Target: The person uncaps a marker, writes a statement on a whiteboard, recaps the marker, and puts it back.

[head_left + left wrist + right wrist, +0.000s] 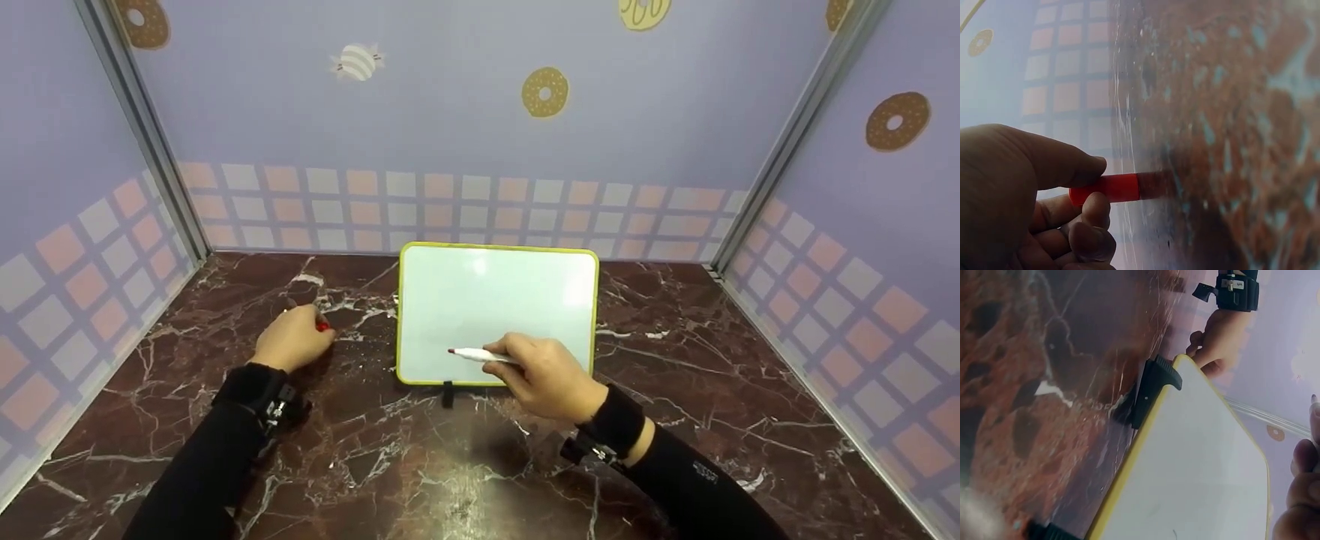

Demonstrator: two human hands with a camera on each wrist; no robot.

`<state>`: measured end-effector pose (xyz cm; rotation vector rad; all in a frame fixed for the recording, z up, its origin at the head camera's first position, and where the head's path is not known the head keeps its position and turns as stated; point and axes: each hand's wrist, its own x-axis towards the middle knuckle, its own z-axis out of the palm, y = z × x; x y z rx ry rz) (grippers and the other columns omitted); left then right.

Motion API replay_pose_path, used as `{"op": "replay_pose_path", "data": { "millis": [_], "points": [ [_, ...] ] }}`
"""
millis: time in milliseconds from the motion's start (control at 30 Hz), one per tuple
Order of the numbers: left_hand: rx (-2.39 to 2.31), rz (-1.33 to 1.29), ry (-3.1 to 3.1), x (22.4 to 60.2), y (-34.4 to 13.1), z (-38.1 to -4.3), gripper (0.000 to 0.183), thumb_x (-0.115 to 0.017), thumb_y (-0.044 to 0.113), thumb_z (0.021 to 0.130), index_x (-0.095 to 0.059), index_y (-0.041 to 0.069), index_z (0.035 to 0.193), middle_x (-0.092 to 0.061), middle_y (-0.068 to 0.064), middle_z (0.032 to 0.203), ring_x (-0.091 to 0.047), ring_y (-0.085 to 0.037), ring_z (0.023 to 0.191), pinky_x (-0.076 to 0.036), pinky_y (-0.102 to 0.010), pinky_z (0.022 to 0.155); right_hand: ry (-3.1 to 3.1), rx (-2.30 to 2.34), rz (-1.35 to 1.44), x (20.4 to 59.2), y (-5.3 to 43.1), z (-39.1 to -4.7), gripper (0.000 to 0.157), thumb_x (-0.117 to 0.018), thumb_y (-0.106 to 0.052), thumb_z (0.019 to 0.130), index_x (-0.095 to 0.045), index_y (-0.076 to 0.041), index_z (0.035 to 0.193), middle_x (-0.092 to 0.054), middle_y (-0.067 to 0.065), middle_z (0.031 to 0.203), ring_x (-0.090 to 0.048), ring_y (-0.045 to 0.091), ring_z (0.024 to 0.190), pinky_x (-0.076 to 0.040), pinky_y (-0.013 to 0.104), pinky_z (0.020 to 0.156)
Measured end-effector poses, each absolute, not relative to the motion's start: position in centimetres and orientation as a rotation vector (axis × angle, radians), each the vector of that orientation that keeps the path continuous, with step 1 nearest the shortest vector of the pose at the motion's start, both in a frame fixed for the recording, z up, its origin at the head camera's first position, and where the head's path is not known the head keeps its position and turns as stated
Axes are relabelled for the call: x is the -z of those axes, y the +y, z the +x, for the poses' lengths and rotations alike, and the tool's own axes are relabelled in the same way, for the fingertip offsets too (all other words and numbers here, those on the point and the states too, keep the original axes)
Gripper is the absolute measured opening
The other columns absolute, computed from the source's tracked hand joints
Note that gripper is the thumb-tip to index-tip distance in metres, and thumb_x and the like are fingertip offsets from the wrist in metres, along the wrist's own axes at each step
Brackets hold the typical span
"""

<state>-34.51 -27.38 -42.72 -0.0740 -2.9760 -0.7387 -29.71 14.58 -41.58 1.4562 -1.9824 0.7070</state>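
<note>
Between thumb and fingers, my left hand [295, 337] pinches a small red marker cap [1112, 188]. In the left wrist view one end of the cap is right at the tabletop, left of the whiteboard [499, 300]. This board has a yellow frame and leans upright on small black feet [1154, 388]. My right hand [551, 379] grips a white marker [480, 355] whose bare red tip points left, in front of the board's lower part. Curled fingers of that hand show at the right edge of the right wrist view, with the marker mostly hidden there.
The table [360, 465] has a dark red marbled, glossy top. Purple walls [450, 112] with a checked band and donut pictures enclose it at the back and both sides. Metal posts [146, 142] stand in the corners.
</note>
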Motion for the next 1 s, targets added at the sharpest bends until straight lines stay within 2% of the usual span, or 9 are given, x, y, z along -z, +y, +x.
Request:
{"op": "replay_pose_path", "data": {
  "millis": [233,433,567,667,800,900,1000],
  "points": [
    [0.717,-0.058,-2.979,42.8,-27.2,-34.6,0.026,-0.071,0.029,0.104,-0.071,0.003,0.107,-0.072,-0.017,0.103,-0.066,-0.033,0.085,-0.054,-0.052,0.072,-1.986,-0.724,1.465,41.5,14.2,-29.4,0.018,-0.081,0.0,0.1,-0.067,0.001,0.111,-0.074,0.007,0.091,-0.052,0.007,0.057,-0.046,0.017,0.051],
    [0.745,-0.084,-3.023,43.0,-27.8,-34.7,0.042,-0.077,0.044,0.104,-0.069,0.003,0.107,-0.073,-0.018,0.106,-0.068,-0.035,0.089,-0.056,-0.054,0.075,-1.998,-0.716,1.458,41.4,14.0,-29.3,0.018,-0.081,-0.001,0.1,-0.067,0.001,0.111,-0.075,0.008,0.092,-0.052,0.008,0.058,-0.045,0.017,0.051],
    [0.769,-0.103,-3.061,42.7,-28.2,-34.5,0.061,-0.078,0.054,0.102,-0.064,-0.003,0.12,-0.07,-0.022,0.112,-0.068,-0.037,0.094,-0.056,-0.057,0.082,-1.992,-0.709,1.459,41.4,14.0,-29.3,0.018,-0.082,-0.002,0.1,-0.067,0.001,0.111,-0.075,0.007,0.092,-0.051,0.007,0.058,-0.044,0.017,0.051],
    [0.751,-0.089,-3.073,41.9,-28.5,-34.2,0.084,-0.07,0.064,0.105,-0.056,-0.012,0.137,-0.068,-0.03,0.12,-0.067,-0.039,0.096,-0.056,-0.057,0.084,-1.99,-0.711,1.461,41.3,13.9,-29.4,0.019,-0.082,-0.001,0.1,-0.067,0.001,0.111,-0.074,0.007,0.091,-0.052,0.007,0.057,-0.045,0.017,0.051],
    [0.765,-0.001,-3.014,40.0,-28.7,-33.5,0.099,-0.048,0.072,0.112,-0.043,-0.018,0.152,-0.065,-0.034,0.118,-0.065,-0.038,0.088,-0.052,-0.051,0.075,-1.991,-0.727,1.468,41.2,13.6,-29.4,0.018,-0.081,-0.001,0.1,-0.067,0.001,0.112,-0.074,0.007,0.091,-0.052,0.007,0.057,-0.046,0.016,0.051],
    [0.829,0.074,-2.901,38.4,-28.1,-32.7,0.094,-0.035,0.072,0.114,-0.047,-0.015,0.15,-0.063,-0.028,0.11,-0.063,-0.039,0.085,-0.046,-0.048,0.071,-1.998,-0.731,1.467,41.2,13.4,-29.5,0.018,-0.081,-0.002,0.101,-0.067,0.001,0.112,-0.074,0.007,0.091,-0.053,0.007,0.058,-0.047,0.017,0.052],
    [0.891,0.047,-2.77,36.8,-27.2,-31.8,0.088,-0.032,0.072,0.115,-0.056,-0.008,0.142,-0.064,-0.024,0.116,-0.064,-0.04,0.094,-0.048,-0.052,0.077,-2.003,-0.723,1.462,41.3,13.1,-29.5,0.017,-0.081,-0.003,0.102,-0.068,0.0,0.113,-0.074,0.006,0.091,-0.052,0.007,0.059,-0.048,0.018,0.053]
  ]
}}
